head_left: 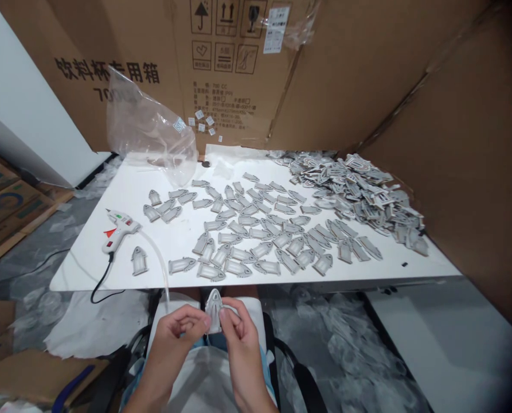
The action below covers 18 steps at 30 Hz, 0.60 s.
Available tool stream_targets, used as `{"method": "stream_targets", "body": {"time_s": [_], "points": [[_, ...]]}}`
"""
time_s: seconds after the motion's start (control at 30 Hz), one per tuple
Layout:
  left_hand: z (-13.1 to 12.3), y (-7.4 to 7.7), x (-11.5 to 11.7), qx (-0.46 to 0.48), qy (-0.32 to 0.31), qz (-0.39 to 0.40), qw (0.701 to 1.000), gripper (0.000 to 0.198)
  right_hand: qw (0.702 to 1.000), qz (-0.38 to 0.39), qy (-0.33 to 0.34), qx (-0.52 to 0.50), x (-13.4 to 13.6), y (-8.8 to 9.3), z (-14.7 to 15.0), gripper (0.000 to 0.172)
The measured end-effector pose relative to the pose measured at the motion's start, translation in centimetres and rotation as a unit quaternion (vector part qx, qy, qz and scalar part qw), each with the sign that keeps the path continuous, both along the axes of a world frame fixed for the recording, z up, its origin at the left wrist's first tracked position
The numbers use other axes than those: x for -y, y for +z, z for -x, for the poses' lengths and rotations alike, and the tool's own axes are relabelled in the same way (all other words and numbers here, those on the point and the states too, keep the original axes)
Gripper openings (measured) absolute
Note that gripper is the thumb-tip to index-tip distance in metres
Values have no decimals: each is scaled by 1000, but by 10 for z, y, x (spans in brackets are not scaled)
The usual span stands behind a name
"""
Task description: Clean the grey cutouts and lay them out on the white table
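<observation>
Over my lap, in front of the table's near edge, I hold up a small grey pointed plastic piece (214, 310) with its tip upward. My left hand (184, 324) pinches its left side between thumb and fingers. On the other side, my right hand (237, 322) grips the right edge, thumb in front. Similar grey pieces (241, 254) lie spread over the white table (88, 269) beyond my hands. One lone grey piece (139, 261) rests apart at the left, close to a white glue gun (120, 229) with an orange trigger.
A heap of grey pieces (359, 189) covers the table's back right. Large cardboard boxes (152, 34) wall the back and right. A clear plastic bag (148, 126) stands at the back left. The glue gun's black cord (103, 281) hangs over the front edge. Clear plastic wrapping (359, 344) litters the floor.
</observation>
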<state>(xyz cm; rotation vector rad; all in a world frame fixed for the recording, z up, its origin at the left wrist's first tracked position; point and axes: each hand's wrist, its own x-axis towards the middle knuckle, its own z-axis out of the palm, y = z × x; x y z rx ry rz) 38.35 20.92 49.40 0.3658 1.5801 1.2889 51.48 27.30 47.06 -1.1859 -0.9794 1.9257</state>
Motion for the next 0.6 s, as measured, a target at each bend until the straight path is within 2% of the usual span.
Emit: {"method": "stream_targets", "body": {"time_s": [0.23, 0.47, 0.6], "points": [[5, -9, 2, -187, -46, -12, 981, 28, 999, -44, 11, 19, -2, 0, -1, 41], [10, -7, -2, -247, -70, -36, 966, 18, 998, -52, 19, 29, -5, -4, 0, 41], [14, -4, -3, -313, -93, -42, 944, 17, 998, -45, 14, 30, -7, -1, 2, 42]]}}
